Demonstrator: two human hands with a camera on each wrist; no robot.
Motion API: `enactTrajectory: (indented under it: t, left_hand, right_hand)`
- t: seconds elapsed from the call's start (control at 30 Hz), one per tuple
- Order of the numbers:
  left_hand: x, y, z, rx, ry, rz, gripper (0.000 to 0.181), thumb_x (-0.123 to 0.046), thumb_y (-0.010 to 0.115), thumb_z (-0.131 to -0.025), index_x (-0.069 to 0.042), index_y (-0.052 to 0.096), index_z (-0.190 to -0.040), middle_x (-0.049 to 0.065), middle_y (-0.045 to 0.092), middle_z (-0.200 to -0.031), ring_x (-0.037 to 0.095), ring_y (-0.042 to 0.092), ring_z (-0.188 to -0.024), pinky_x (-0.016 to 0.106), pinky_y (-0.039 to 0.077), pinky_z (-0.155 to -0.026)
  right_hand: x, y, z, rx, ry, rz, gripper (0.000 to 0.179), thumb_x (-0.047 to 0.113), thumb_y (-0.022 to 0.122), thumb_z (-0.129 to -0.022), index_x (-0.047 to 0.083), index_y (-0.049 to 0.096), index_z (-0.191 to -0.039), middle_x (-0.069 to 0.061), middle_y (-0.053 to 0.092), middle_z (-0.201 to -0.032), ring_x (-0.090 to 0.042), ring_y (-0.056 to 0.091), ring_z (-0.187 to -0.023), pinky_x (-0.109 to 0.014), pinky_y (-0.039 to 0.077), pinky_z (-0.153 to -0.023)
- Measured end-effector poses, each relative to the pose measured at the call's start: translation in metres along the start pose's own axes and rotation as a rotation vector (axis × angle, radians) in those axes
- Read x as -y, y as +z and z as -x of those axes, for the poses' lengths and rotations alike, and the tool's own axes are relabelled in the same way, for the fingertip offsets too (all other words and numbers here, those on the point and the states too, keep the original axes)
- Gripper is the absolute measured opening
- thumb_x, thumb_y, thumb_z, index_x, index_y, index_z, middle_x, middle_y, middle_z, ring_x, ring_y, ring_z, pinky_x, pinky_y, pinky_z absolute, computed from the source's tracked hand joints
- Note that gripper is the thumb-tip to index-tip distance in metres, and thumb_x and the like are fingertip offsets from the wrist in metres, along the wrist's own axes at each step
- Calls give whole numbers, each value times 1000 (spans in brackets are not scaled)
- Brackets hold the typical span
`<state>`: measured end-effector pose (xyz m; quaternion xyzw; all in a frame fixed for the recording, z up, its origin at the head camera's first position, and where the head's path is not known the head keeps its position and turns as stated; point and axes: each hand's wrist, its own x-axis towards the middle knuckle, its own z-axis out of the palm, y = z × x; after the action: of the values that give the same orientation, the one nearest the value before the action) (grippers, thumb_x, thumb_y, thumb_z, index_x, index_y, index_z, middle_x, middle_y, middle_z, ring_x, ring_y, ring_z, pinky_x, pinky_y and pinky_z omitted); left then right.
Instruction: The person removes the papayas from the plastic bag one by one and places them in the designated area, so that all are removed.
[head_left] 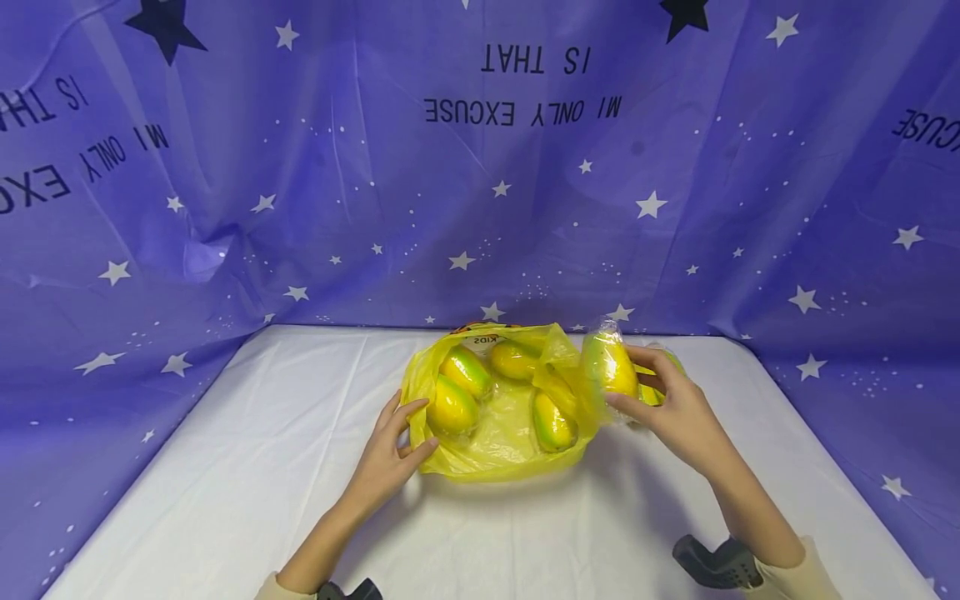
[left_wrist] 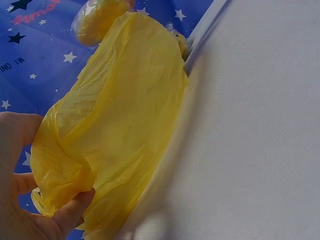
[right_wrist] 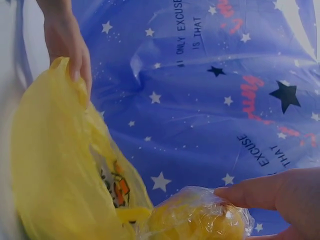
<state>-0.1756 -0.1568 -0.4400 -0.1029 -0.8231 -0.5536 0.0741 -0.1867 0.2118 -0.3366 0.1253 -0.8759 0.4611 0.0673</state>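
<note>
A yellow plastic bag stands open on the white-covered table, with several yellow-green mangoes inside. My left hand pinches the bag's left rim; in the left wrist view its fingers and thumb are on the thin plastic. Just off the bag's right rim, my right hand holds another mango, wrapped in clear film, by its side. The right wrist view shows this wrapped mango close beside the bag. The lower part of the held mango overlaps the bag's edge in the head view.
Behind my right hand, partly hidden by it, lies more wrapped yellow-green fruit. A white cloth covers the table. A purple-blue curtain with stars and lettering hangs at the back and both sides.
</note>
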Motion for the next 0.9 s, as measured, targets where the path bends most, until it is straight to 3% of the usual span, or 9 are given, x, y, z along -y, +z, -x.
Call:
enactTrajectory:
  t: [0.27,0.6,0.9]
  left_hand:
    - [2,1,-1,-3,7,1,57,-17,73,-87,-9,49,-139,22,7,-158,48,36,-130,39,54,-89]
    - [2,0,0,-2,10,-9,58,-16,73,-87,-8,49,-139,22,8,-158,46,34,-133,39,54,-89]
    - [3,0,0,4,16,-18,57,-16,72,-88,-8,49,-139,24,8,-157,48,33,-133,42,53,-90]
  right_hand:
    - [-13,-7,4,3,-10,68,68,27,74,-87,6,40,-142,-19,46,-139,-44,52,-117,-55,53,-87]
    - [-26,-16,2,37,15,85,70,20,74,-86,3,37,-143,-26,46,-137,-49,49,-117,-56,53,-84]
    - [-44,-11,-4,119,54,105,72,13,76,-81,-3,37,-140,-30,46,-133,-49,49,-117,-53,53,-85]
